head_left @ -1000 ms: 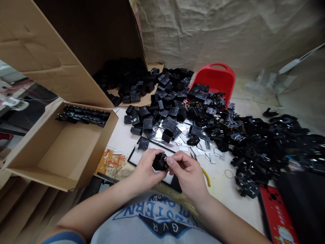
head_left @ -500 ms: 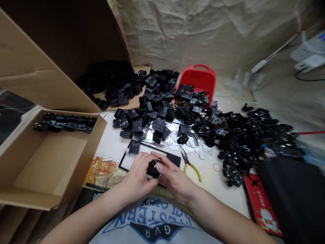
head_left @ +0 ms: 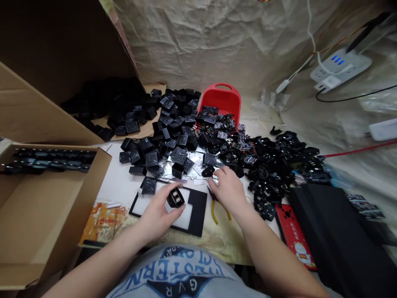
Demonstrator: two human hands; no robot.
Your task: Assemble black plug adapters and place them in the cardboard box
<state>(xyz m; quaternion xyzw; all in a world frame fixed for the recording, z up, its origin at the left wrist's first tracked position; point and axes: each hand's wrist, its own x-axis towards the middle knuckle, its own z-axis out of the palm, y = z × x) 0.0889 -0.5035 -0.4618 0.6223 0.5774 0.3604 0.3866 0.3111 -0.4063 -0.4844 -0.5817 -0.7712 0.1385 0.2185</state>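
Between thumb and fingers, my left hand (head_left: 159, 213) holds a small black housing (head_left: 175, 198) with two light USB-like ports facing up, over a black frame (head_left: 197, 213) with a white middle. My right hand (head_left: 228, 188) reaches over the yellow-handled pliers (head_left: 214, 209), its thumb and index finger apart at a small black oval part (head_left: 208, 171). Whether the fingertips touch that part is hard to tell. Black square caps (head_left: 151, 159) and flat silver plates (head_left: 198, 181) lie just beyond the hands.
An open cardboard box (head_left: 93, 182) with rows of black parts stands at the left. Behind the piles is a red scoop (head_left: 221, 97). Black plug parts (head_left: 273, 165) heap up at the right, near a red box (head_left: 294, 236) and a large black block (head_left: 338, 231).
My right hand has left the black housing and moved forward and right, over the pliers. My left hand keeps the housing, now with its ports showing. The view has turned to the right.
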